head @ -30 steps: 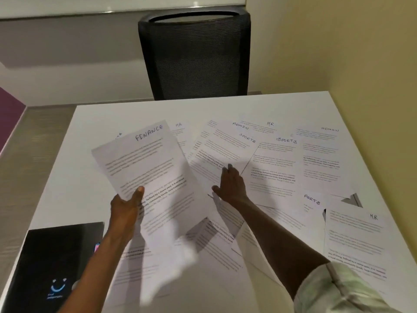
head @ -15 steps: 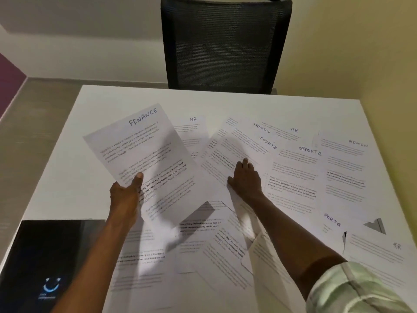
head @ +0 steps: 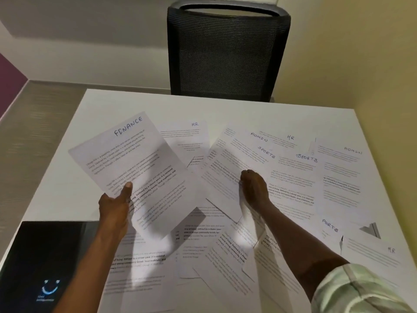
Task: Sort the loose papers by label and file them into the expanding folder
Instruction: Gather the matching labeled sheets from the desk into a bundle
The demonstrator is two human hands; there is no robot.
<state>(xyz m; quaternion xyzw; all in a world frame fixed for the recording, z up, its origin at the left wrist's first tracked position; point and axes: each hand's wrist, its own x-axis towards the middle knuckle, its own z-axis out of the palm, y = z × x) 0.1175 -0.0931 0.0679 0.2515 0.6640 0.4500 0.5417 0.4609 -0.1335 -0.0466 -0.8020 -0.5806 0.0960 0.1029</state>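
Observation:
Many white printed sheets lie overlapping on the white table (head: 67, 177), hand-labelled HR (head: 195, 124), ADMIN (head: 353, 150) and SPORTS (head: 308, 158). My left hand (head: 115, 206) holds a sheet labelled FINANCE (head: 135, 168) by its lower left edge, tilted and lifted above the pile, thumb on top. My right hand (head: 255, 188) rests on another SPORTS sheet (head: 225, 177) in the middle, fingers curled and pinching it; that sheet's near edge is raised off the papers below. A black folder (head: 33, 267) with a blue smile mark lies flat at the near left corner.
A black mesh chair (head: 228, 53) stands behind the table's far edge. A yellow wall (head: 361, 64) runs along the right side. More sheets lie by the near edge under my forearms, and another HR sheet (head: 370, 254) is at the near right.
My right hand's fingers were flat on the SPORTS sheet; now they have curled and gathered it. My left hand still holds the FINANCE sheet. The camera has tilted upward.

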